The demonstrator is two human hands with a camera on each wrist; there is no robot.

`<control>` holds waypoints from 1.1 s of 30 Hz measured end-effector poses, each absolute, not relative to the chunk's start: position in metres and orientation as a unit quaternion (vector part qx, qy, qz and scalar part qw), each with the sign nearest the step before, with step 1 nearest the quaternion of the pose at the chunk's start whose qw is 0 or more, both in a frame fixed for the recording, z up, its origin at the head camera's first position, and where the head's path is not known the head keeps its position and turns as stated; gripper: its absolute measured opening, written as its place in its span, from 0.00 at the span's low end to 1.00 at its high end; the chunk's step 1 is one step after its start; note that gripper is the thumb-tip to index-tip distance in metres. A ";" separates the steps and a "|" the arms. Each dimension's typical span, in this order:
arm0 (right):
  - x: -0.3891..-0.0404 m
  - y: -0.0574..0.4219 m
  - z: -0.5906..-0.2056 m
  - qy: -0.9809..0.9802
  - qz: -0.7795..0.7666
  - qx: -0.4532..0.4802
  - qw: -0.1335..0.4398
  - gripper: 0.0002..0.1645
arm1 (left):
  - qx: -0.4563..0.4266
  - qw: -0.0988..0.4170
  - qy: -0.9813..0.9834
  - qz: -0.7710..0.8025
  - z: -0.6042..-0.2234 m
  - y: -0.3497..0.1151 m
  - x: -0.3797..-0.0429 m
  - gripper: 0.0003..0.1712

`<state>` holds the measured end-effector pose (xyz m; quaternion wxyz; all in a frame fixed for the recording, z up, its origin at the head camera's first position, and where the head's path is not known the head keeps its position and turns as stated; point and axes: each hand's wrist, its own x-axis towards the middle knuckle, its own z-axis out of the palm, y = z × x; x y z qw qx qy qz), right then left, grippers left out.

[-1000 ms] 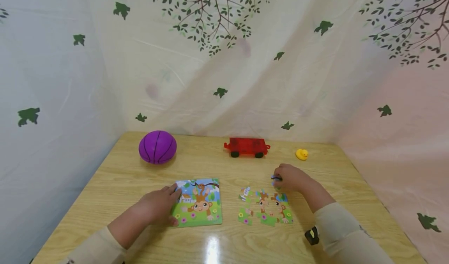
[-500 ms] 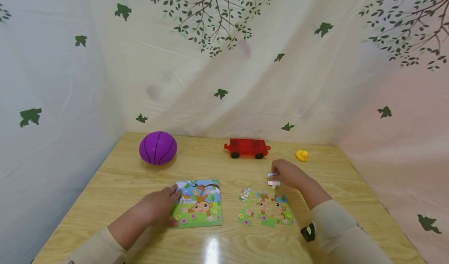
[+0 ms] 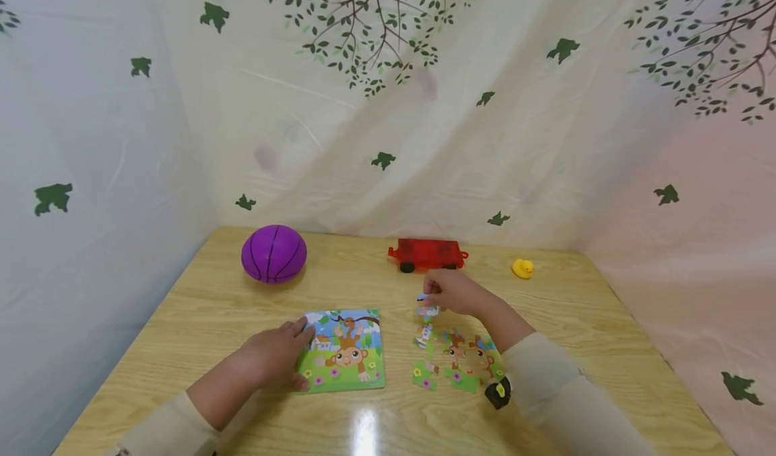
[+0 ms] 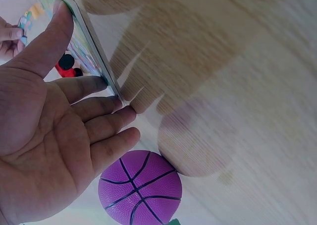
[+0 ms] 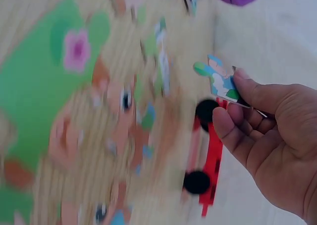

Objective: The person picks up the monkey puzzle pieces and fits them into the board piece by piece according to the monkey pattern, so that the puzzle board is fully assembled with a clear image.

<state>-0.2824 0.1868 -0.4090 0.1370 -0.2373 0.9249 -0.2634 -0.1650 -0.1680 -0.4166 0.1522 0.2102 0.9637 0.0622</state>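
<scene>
My left hand (image 3: 275, 356) rests along the left edge of a square picture board (image 3: 351, 378) with a hanging monkey on it. In the left wrist view, its thumb and straight fingers touch the board's edge. My right hand (image 3: 455, 293) pinches a small jigsaw puzzle piece (image 5: 221, 84), blue with white and green, between thumb and fingers, raised over the table. Below it lies a house puzzle piece (image 3: 424, 335). Close by are flower pieces (image 3: 425, 375) and partly joined monkey pieces (image 3: 463, 380), spaced with gaps; my right forearm covers some of them.
At the back of the wooden table (image 3: 339, 281) stand a purple ball (image 3: 274, 254), a red toy wagon (image 3: 428, 252) with black wheels and a yellow rubber duck (image 3: 523, 269). A black item (image 3: 498, 393) with a yellow mark hangs at my right sleeve. Leaf-printed cloth (image 3: 303, 139) surrounds the table.
My right hand has moved left with the puzzle piece, from beyond the right end of the loose pieces to above the house piece. My left hand has stayed on the board.
</scene>
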 end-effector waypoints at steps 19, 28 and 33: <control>-0.280 0.081 -0.431 0.914 -0.219 -0.298 0.169 0.09 | 0.206 0.158 0.963 0.072 -0.415 -0.167 -0.165 0.56; -0.281 0.067 -0.439 0.931 -0.176 -0.275 0.160 0.08 | 0.206 0.158 0.963 0.071 -0.416 -0.167 -0.165 0.56; -0.281 0.065 -0.441 0.934 -0.163 -0.278 0.153 0.08 | 0.206 0.156 0.963 0.073 -0.415 -0.168 -0.165 0.57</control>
